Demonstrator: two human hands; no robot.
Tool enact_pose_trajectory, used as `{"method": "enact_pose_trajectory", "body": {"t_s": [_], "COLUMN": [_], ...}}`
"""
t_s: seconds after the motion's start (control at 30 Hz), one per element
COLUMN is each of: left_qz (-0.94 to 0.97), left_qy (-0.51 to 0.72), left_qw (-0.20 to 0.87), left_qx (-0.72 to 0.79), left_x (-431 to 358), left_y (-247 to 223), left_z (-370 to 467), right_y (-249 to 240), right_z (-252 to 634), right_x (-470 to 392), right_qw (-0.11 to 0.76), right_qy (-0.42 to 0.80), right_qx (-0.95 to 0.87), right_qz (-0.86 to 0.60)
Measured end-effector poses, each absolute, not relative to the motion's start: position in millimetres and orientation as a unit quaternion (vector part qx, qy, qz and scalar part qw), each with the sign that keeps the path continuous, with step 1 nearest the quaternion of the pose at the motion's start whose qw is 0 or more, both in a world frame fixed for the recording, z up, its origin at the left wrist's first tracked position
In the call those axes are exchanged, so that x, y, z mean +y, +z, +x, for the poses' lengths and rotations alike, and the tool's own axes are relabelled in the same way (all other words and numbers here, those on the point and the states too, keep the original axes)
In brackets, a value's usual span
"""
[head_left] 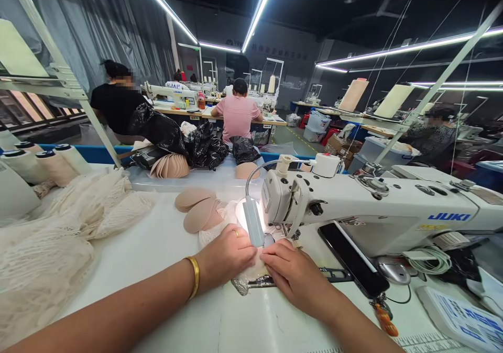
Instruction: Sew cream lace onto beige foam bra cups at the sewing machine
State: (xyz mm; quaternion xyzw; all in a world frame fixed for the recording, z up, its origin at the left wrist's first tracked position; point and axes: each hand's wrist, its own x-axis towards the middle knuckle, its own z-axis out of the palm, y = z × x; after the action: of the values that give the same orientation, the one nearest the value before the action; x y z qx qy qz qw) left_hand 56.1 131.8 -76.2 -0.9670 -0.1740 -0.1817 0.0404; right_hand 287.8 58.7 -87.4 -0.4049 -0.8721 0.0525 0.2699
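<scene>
At the needle end of a white sewing machine [377, 206], both hands are on pale lace fabric [212, 233]. My left hand [230, 253], with a ring and a gold bracelet at the wrist, has its fingers closed on the fabric. Just to the right, my right hand [293, 269] has its fingers pressed together on the fabric's edge. A lit grey lamp [253, 223] on a bendy neck hangs over the fingertips and hides part of the fabric and the needle area. Beige oval pads [200, 216] lie behind my left hand.
White lace [74, 222] is heaped at left, near thread cones [57, 167]. A phone [353, 258] and a white plastic case [463, 316] lie at right. Black bags [206, 146] and more pads [171, 166] stand behind. A person in pink [238, 113] sits ahead.
</scene>
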Motion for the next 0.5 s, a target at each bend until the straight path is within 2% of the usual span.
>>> {"method": "enact_pose_trajectory", "body": {"t_s": [0.5], "left_qz": [-0.976], "left_qy": [-0.166], "left_qw": [0.061], "left_qx": [-0.128], "left_x": [150.2], "left_y": [-54.4], "left_z": [60.3], "right_y": [-83.8], "right_z": [286.8], "right_x": [58.0], "right_qw": [0.256], "right_qy": [0.048], "right_qx": [-0.863], "right_qz": [-0.433]}}
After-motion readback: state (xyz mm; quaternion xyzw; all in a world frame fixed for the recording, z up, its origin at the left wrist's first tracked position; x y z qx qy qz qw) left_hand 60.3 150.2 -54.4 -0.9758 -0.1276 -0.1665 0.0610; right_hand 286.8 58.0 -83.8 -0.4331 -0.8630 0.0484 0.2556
